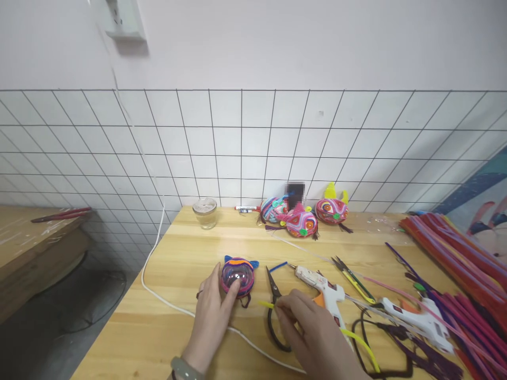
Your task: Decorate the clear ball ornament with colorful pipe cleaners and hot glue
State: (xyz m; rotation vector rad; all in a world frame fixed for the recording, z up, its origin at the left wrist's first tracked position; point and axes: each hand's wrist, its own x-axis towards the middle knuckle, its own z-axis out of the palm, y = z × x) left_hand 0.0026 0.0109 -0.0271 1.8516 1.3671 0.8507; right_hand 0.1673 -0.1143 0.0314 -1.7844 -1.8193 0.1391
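My left hand (216, 303) rests on the wooden table with thumb and fingers spread around a small round ornament (237, 276). The ornament has a clear dome, purple, orange and blue windings and two blue ears; my thumb touches its dome. Pinched between the thumb and fingers of my right hand (303, 322) is a yellow pipe cleaner (266, 304), its short end pointing left and the rest trailing right beneath the hand. Black scissors (273, 285) lie beside and partly under my right fingers. A white and orange glue gun (322, 290) lies just beyond that hand.
Several finished yarn ornaments (301, 221) and a glass cup (205, 214) stand near the tiled wall. Yellow-green tweezers (354, 279), a second glue gun (418, 316) and pipe cleaner bundles (455, 264) lie right. A white cable (170, 303) crosses the table.
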